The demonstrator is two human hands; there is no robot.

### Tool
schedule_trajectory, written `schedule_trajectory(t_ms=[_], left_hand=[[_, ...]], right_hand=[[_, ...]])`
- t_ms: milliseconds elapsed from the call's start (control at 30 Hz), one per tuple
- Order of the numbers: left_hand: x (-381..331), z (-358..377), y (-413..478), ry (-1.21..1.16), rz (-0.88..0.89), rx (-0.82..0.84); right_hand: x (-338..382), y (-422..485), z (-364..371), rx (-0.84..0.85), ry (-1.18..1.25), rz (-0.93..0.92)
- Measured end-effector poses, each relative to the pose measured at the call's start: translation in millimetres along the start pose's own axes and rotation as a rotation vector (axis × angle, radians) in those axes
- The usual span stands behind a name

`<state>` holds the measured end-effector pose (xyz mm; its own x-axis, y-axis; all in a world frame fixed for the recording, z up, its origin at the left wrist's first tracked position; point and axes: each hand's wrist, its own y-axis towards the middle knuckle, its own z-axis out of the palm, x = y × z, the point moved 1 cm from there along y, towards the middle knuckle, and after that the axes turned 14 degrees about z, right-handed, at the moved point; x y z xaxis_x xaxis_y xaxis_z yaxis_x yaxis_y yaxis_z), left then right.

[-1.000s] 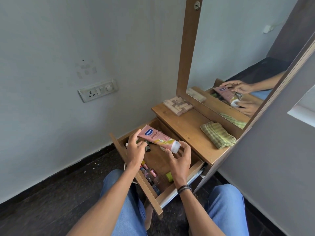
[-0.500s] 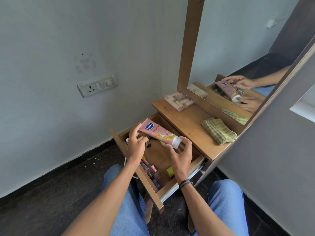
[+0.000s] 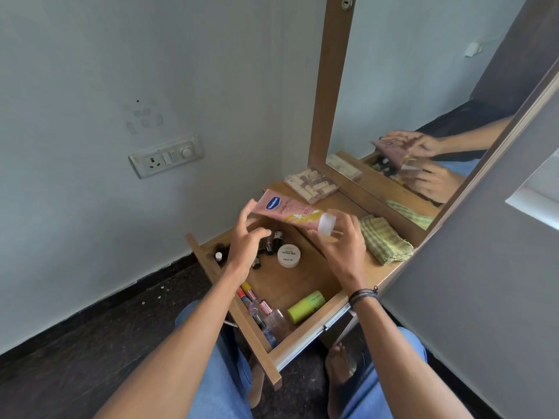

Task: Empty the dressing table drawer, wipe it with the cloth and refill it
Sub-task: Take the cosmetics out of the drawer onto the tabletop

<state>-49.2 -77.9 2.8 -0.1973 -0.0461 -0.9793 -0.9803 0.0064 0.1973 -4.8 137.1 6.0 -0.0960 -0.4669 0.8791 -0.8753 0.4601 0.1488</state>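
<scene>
The dressing table drawer (image 3: 302, 347) is pulled out over my knees. Inside lie a white round jar (image 3: 289, 255), a yellow-green tube (image 3: 306, 306), small dark bottles (image 3: 270, 244) and lip glosses beside a clear bottle (image 3: 266, 316). Above the drawer's back edge hangs a pink cream tube (image 3: 290, 210). My right hand (image 3: 343, 246) grips it at its white cap. My left hand (image 3: 246, 237) has its fingers spread, and one fingertip touches the tube's flat end. The folded green checked cloth (image 3: 384, 241) lies on the tabletop (image 3: 348, 204), right of my hands.
A clear pack of small rolls (image 3: 311, 184) sits at the back of the tabletop below the mirror (image 3: 423, 101). A wall with a switch socket (image 3: 165, 157) stands to the left. A grey wall closes the right side. My bare feet are on the dark floor under the drawer.
The pink tube has risen out of the drawer toward the tabletop. My left hand's fingers have loosened from its flat end, while the right hand keeps hold of the cap.
</scene>
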Motion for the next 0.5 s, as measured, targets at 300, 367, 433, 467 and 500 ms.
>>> schedule_trajectory(t_ms=[300, 367, 433, 467, 500], left_hand=[[-18.1, 50.9, 87.9, 0.127, -0.058, 0.200], [-17.0, 60.3, 96.0, 0.137, -0.074, 0.232], [-16.7, 70.0, 100.8, 0.161, -0.088, 0.268], [-16.8, 74.6, 102.2, 0.177, -0.094, 0.284], [-16.8, 78.5, 103.7, 0.195, -0.099, 0.301]], right_hand=[[-6.6, 59.6, -4.5, -0.158, 0.148, 0.205], [-9.7, 67.9, 0.8, -0.162, 0.150, 0.229], [-10.3, 74.5, 6.4, -0.176, 0.148, 0.237], [-10.6, 77.2, 9.4, -0.192, 0.147, 0.241], [-11.3, 79.3, 12.1, -0.208, 0.141, 0.243]])
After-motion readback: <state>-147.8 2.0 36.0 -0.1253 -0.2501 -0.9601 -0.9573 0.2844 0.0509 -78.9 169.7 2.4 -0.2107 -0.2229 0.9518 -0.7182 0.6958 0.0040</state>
